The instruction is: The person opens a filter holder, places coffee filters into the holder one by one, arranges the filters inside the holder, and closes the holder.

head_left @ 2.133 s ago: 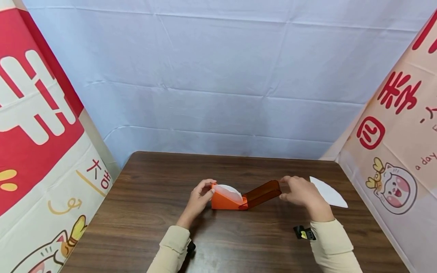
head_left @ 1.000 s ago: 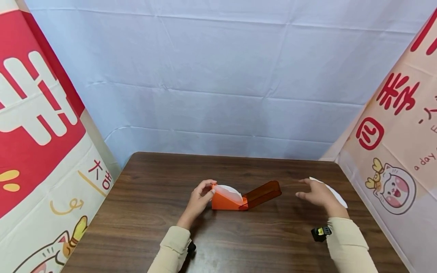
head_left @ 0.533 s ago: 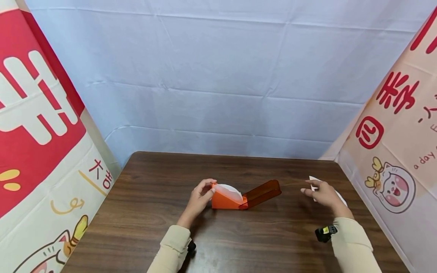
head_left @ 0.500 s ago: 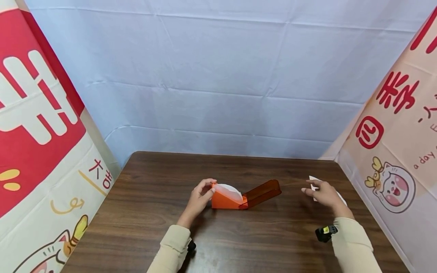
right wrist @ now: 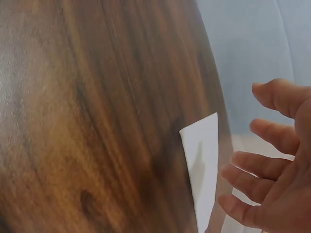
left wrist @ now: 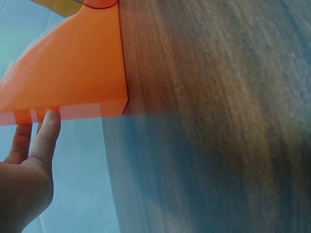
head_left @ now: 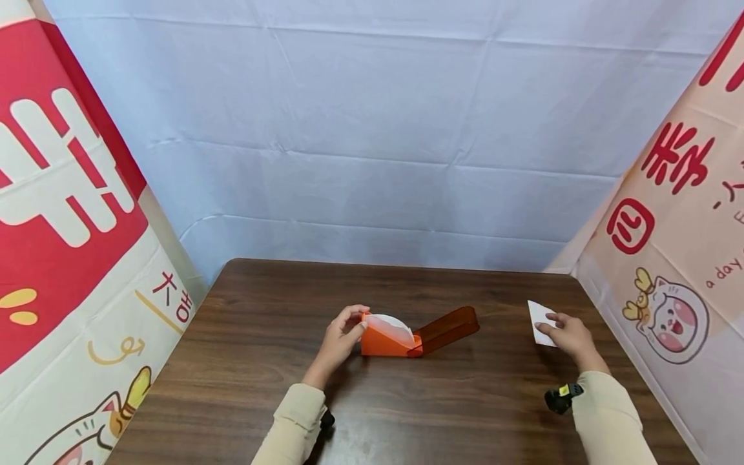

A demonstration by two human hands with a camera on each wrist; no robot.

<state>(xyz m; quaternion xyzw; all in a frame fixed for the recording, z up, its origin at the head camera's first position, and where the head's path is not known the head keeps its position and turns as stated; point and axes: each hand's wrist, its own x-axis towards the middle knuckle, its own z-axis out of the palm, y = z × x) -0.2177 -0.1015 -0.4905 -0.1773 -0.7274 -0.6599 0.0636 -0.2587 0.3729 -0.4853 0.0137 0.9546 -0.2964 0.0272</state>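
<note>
My left hand holds the left end of an orange box with a sloped top. In the left wrist view, fingertips press the end of the box. White fan-shaped papers, like coffee filters, stand inside it. Its see-through brown lid is hinged back to the right. Over on the right, my right hand hovers above a single white coffee filter, partly hiding it. The right wrist view shows the fingers spread and slightly bent beside this filter, with nothing in them.
The dark wood table reaches back to a pale cloth backdrop. Printed cloths hang at both sides, the right cloth close to the table's edge.
My right hand has left the brown lid and moved right, over the single filter, uncovering its left part. The left hand, box and lid stay where they were.
</note>
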